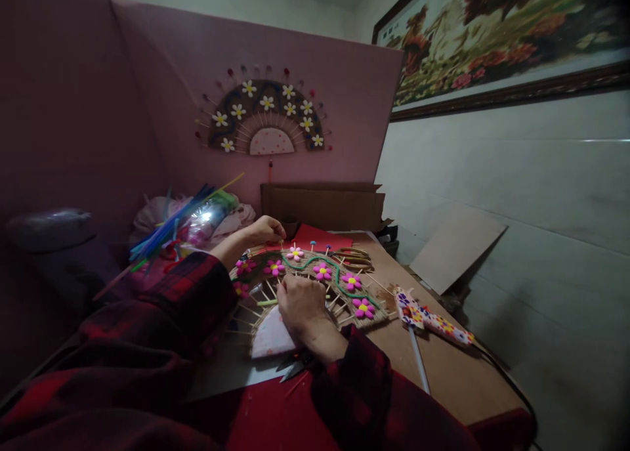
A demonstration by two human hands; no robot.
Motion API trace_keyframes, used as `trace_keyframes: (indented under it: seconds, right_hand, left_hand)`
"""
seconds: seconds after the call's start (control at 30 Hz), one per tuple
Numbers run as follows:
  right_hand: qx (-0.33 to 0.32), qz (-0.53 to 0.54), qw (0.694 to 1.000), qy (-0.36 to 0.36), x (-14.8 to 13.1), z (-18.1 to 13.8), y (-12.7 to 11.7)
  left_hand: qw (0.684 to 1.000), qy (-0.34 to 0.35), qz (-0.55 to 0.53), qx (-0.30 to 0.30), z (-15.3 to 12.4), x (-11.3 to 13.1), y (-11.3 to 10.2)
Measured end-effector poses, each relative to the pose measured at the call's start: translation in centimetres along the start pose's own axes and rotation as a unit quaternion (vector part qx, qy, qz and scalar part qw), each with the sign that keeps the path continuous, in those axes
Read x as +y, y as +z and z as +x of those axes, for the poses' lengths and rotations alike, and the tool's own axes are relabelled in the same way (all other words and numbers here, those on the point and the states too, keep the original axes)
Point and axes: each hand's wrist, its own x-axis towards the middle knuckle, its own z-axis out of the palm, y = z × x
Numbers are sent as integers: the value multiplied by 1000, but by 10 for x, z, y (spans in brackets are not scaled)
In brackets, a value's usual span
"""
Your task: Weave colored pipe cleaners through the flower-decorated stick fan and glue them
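A half-round craft fan of thin sticks lies in front of me, its brown twine band decorated with pink flowers and a wavy green cord. My left hand pinches at the tip of a stick on the fan's upper edge; whatever is between the fingertips is too small to make out. Closed over the sticks in the middle, my right hand grips the fan just above its white half-round base. A pale green strip shows at both sides of that hand. Blue beads top nearby sticks.
Gold-handled scissors lie behind the fan. A flower-patterned glue gun with a cord rests at right. Dark blades show near my right wrist. Bagged materials sit at left; a finished fan hangs on the pink panel.
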Motion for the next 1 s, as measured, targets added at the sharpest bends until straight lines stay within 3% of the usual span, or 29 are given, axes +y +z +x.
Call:
trace_keyframes:
  seconds: [0.27,0.43,0.67,1.0]
  right_hand:
    - [39,10,998,53,2,3,-5]
    - [4,-16,997,79,4,5,-4]
    - [1,-16,999,35,6,5,-2]
    - [-11,-38,999,24,6,6,-1]
  left_hand:
    - [1000,-11,-18,-15,-4,5,0]
    - [999,-23,-29,-12,-6,9,3]
    - [998,-31,-56,2,-11,12,7]
    - [996,-23,-82,10,-11,10,9]
